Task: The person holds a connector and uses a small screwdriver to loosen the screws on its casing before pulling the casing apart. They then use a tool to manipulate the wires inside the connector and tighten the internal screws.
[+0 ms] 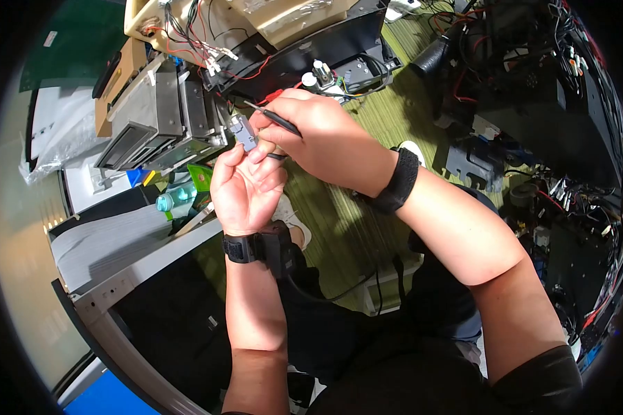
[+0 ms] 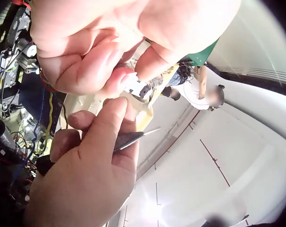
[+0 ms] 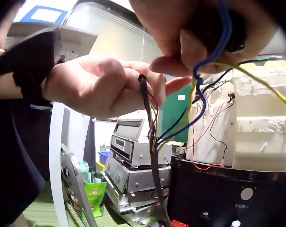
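My left hand, palm up, pinches a small grey connector between thumb and fingers. Close against it, my right hand grips a thin dark tool with a metal tip; its fingertips are beside the connector. In the left wrist view the tool points away from the right hand, and the left hand is above. A black cable with blue, yellow, red and black wires hangs by the left hand in the right wrist view; blue and yellow wires pass by the right hand.
Stacked metal boxes stand at the left, near a teal bottle. A cream housing with loose wires is ahead, and black equipment with cables fills the right. People appear in the distance in the left wrist view.
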{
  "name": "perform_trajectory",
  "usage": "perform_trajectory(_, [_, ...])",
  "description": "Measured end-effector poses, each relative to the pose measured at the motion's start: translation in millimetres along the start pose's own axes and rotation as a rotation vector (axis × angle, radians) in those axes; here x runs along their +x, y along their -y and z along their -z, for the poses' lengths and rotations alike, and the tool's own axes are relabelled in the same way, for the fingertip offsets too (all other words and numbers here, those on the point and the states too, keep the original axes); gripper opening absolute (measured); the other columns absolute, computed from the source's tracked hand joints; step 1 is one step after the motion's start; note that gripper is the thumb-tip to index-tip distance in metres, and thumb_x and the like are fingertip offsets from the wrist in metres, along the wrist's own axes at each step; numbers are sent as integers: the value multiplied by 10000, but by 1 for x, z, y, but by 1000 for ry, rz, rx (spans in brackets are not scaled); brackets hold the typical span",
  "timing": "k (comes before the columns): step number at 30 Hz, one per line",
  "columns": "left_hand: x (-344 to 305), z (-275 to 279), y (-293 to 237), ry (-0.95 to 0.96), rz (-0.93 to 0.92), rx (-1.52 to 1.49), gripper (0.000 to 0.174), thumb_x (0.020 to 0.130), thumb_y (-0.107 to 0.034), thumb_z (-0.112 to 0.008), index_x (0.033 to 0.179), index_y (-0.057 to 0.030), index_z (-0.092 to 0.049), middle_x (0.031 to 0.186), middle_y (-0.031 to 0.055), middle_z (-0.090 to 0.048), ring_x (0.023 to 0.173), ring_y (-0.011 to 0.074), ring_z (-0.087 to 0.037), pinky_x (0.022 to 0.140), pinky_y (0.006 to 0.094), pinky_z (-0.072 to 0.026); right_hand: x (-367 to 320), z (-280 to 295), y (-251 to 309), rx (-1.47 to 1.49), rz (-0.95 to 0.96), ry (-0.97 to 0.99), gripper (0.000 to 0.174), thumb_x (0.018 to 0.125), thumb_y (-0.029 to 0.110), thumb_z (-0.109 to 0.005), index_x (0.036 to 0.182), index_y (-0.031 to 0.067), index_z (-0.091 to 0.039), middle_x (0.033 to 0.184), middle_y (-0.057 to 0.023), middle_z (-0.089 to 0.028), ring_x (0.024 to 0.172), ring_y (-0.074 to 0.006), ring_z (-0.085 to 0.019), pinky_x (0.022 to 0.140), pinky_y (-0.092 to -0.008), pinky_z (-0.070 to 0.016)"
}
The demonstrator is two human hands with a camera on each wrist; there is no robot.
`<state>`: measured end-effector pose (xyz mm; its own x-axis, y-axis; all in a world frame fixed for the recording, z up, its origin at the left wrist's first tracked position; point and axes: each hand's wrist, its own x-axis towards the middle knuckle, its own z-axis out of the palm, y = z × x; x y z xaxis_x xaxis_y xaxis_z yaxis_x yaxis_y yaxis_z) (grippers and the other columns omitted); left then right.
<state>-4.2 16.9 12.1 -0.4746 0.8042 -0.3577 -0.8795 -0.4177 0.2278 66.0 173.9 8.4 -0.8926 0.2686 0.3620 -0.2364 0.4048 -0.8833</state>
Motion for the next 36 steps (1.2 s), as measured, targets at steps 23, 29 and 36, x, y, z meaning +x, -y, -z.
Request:
perform_trajectory(23, [1, -1, 1, -4, -22, 51, 280, 928, -204, -455, 1108, 4, -508, 809, 38, -498, 630, 139, -430, 508, 246, -363, 5, 2, 4, 0, 132, -65, 153, 807, 126, -612, 840, -23, -622, 817, -181, -609, 788, -368, -599, 696, -412, -486])
perform_trajectory(29, [1, -1, 1, -27, -1, 51, 257, 929, -201, -452, 1070, 8, -503, 803, 42, -506, 634, 141, -445, 522, 255, -384, 7, 9, 11, 150, -248, 103, 247, 823, 209, -615, 863, -33, -646, 797, -204, -645, 763, -354, -624, 701, -398, -486])
perform_trajectory(36, [1, 2, -1, -44, 10, 58, 263, 928, -198, -452, 1051, 30, -499, 808, 50, -509, 633, 138, -444, 528, 255, -384, 6, 5, 2, 354, -359, 125, 234, 810, 197, -617, 842, -33, -640, 754, -205, -647, 708, -334, -632, 661, -387, -480])
